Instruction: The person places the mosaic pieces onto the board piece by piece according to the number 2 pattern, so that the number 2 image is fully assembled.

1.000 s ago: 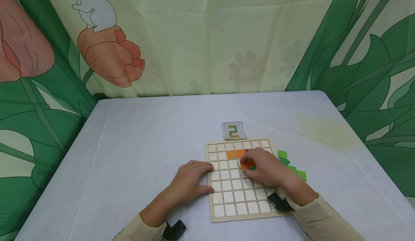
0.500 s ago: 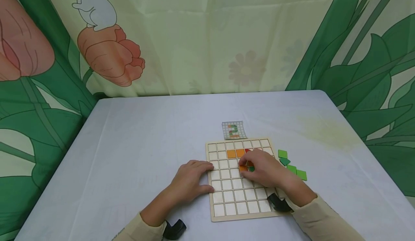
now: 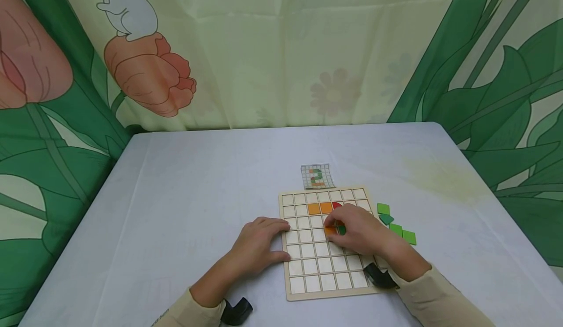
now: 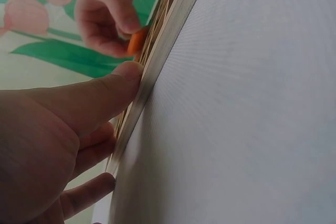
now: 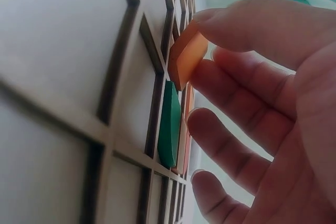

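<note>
My right hand (image 3: 360,228) pinches an orange tile (image 5: 189,56) between thumb and forefinger. The tile is tilted over a cell of the wooden grid board (image 3: 314,267), beside a green tile (image 5: 169,124) lying in the grid. The other right fingers are loosely bent near the board. At the board's left edge, my left hand (image 3: 257,246) is spread, its thumb and fingertips touching the frame. Farther up the board lie two orange tiles (image 3: 319,208) side by side and a red tile (image 3: 336,205), partly hidden by the right hand.
Several green tiles (image 3: 396,229) lie on the white tablecloth (image 3: 198,195) right of the board. Behind the board is a small card (image 3: 317,177) printed with a grid and coloured pattern. A patterned cloth (image 3: 264,63) hangs behind the table.
My right hand has brought the orange tile slightly left and toward me, leaving more of the green tile beside it in sight. My left hand has stayed at the board's edge.
</note>
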Available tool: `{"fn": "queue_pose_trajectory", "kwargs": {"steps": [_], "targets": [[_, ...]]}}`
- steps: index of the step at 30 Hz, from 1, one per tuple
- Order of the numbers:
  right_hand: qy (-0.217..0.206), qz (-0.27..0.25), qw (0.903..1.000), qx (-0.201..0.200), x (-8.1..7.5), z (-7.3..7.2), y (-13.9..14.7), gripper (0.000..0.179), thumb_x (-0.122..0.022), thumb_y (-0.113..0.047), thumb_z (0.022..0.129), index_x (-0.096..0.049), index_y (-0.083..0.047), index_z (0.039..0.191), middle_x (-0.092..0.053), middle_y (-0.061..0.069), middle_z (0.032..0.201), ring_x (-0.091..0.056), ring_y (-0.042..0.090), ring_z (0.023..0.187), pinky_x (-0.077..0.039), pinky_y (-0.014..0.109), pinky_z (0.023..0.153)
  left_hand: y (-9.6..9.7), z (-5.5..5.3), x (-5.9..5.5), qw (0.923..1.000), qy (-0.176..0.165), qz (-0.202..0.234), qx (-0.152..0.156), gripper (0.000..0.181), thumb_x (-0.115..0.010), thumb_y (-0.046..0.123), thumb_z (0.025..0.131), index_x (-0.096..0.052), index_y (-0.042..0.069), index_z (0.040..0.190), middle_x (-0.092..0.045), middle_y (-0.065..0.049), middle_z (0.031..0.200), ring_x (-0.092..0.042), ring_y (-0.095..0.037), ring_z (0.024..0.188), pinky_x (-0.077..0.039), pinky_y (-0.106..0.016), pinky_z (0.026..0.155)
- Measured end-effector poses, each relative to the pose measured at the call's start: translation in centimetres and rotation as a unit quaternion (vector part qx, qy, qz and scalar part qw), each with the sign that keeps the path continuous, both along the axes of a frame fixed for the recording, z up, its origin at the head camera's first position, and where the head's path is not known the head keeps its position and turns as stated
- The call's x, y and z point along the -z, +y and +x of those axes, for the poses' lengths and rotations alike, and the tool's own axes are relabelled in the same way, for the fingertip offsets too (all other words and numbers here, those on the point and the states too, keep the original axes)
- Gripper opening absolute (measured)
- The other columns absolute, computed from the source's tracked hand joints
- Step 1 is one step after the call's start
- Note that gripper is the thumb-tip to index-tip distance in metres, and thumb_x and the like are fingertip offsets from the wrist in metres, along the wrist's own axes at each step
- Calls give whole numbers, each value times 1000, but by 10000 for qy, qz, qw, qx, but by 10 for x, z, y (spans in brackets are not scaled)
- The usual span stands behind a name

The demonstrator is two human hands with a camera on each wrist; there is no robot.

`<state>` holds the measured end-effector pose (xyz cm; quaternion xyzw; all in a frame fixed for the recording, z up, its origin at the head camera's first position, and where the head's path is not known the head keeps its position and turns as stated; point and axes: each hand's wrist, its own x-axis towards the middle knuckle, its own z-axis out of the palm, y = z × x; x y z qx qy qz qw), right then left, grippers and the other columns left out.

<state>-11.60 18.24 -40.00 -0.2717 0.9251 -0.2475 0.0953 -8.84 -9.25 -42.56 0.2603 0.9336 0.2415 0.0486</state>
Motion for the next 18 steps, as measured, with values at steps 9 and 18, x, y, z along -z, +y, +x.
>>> {"fn": "queue_pose_trajectory", "kwargs": {"steps": [9,18], "targets": [[216,3,9997,-113,0,0,3,15,-78,-15,85,-72,-17,99,-63,-13,95,-57,16,93,-49,40,86,0,-1,1,10000,-17,-6,4,58,-84,39,81,-65,13,129,-62,1,133,-52,-23,123,-43,-49,97],[378,-16,9993,-77,2,1,4,10,-75,-11,86,-73,-19,92,-60,-14,89,-55,14,87,-48,37,79,0,0,0,10000,-31,9,12,58,-84,39,81,-65,12,129,-62,1,132,-52,-24,123,-43,-49,97]]}}
